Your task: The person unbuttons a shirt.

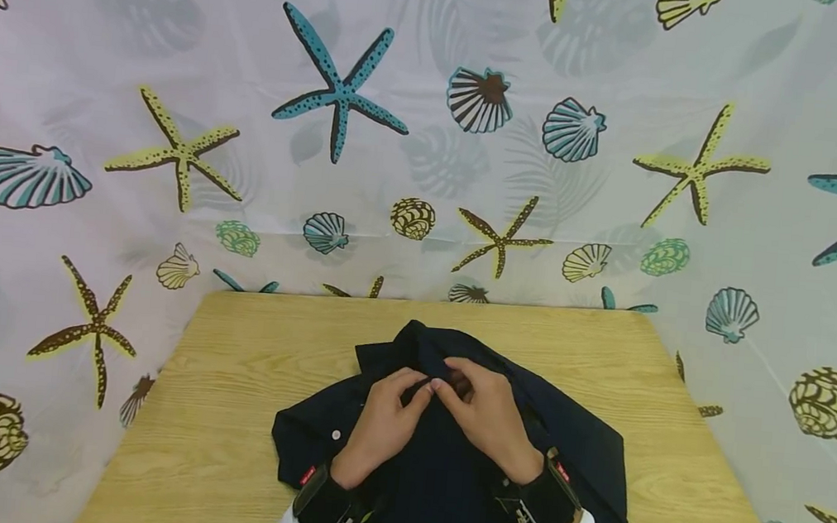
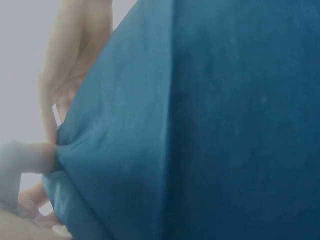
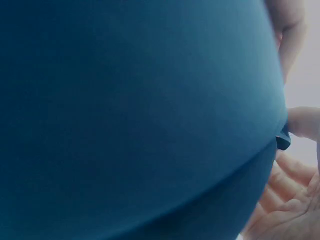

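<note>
A dark navy shirt with a collar and a white button lies bunched on the wooden table. Near its collar my left hand pinches the edge of the cloth between thumb and fingers. Close beside it, my right hand pinches the same edge, the two thumbs almost touching. In the left wrist view the shirt's cloth looks blue and fills most of the picture, with fingers at its left edge. The right wrist view shows the cloth hiding much of the hands, whose fingers show at the right.
The light wooden table extends around the shirt on both sides. Behind it and along its sides hangs a white curtain printed with starfish and shells. A dark band with a camera is strapped on each wrist.
</note>
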